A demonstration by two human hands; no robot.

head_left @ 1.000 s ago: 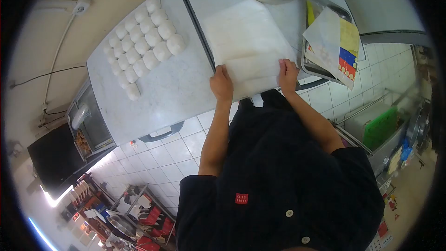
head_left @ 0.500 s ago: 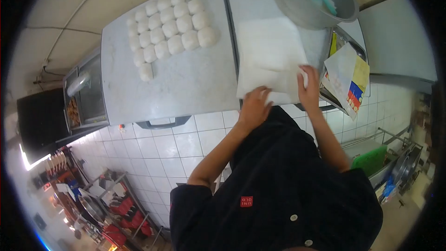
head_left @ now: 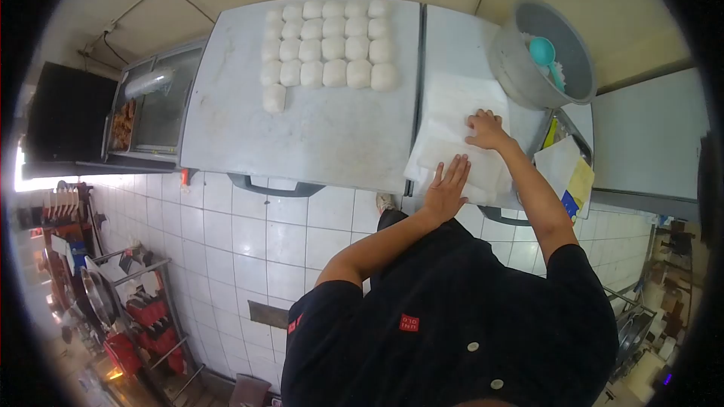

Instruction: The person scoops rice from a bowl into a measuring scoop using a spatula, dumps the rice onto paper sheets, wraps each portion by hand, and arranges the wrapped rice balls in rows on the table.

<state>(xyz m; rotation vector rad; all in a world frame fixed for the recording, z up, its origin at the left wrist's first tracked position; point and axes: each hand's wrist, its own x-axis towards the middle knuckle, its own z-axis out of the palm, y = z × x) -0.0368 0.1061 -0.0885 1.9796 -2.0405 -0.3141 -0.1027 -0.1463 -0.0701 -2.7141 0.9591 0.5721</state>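
"Since the white worktop (head_left: 317,136) is the biggest thing, how does it lie from the bowl (head_left: 509,64)?"

"It stretches well out to the bowl's left. Over on that side are the dough balls (head_left: 332,49) too, set in close rows."

"And the white sheets (head_left: 449,133)?"

"Flat on the worktop, just off the bowl's near left side, layered and not quite squared up."

"What could go wrong there?"

"Creasing or slipping, I'd guess. Both hands bear on thin, loose-looking layers, so an uneven push could ruck them, or slide the upper ones out of line. A hard pull could also draw the end farthest from the bowl over the worktop's near edge."

"Which way do they point?"

"Their long axis seems to run from beside the bowl to that near edge, leaning a little left as it goes. I can't make out a front or back."

"How are the hands set?"

"The left hand (head_left: 446,194), farther from the bowl, lies on the sheets with its fingers stretched and slightly parted, gripping nothing. The right hand (head_left: 489,133), nearer the bowl, has bent fingers on the sheets; whether they pinch a layer, I can't tell."

"Anything smaller?"

"A turquoise spoon (head_left: 541,51), inside the bowl."
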